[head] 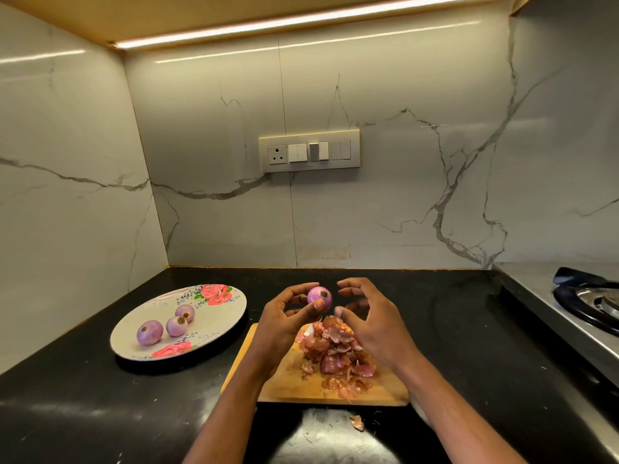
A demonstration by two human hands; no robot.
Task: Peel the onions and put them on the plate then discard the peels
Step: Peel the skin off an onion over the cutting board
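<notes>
**Peeled onion in hand, peel heap below**

Black stone surface (452,329) under a lit marble backsplash, with a switch panel (309,151) on the far wall and a gas burner (593,304) at the right edge. Near centre lies a wooden cutting board (291,380), heaped with papery onion peels (338,353); one stray peel scrap (357,422) sits on the surface just in front of the board. To the left stands a floral plate (221,316) carrying three peeled onions (149,333), close together on its near-left part.

Held above the far end of the board: a fourth peeled onion (320,296), pinched by the left hand (284,321) between thumb and curled fingers (294,291), root end facing the camera. Right hand (371,324) just beside it, fingers loosely spread and curved, gripping nothing, apparently not touching the onion.

Likely handling: small, firm, light, round and smooth, so probably a little slippery once bare; best cradled around the widest part with thumb opposite the fingers, rather than by the ends. Sturdy enough to set down without special care, though liable to roll on the shallow plate, so better placed against the other three. Peels by contrast thin, brittle and featherweight, prone to scattering; best gathered by scooping with both hands or carrying the board itself.
</notes>
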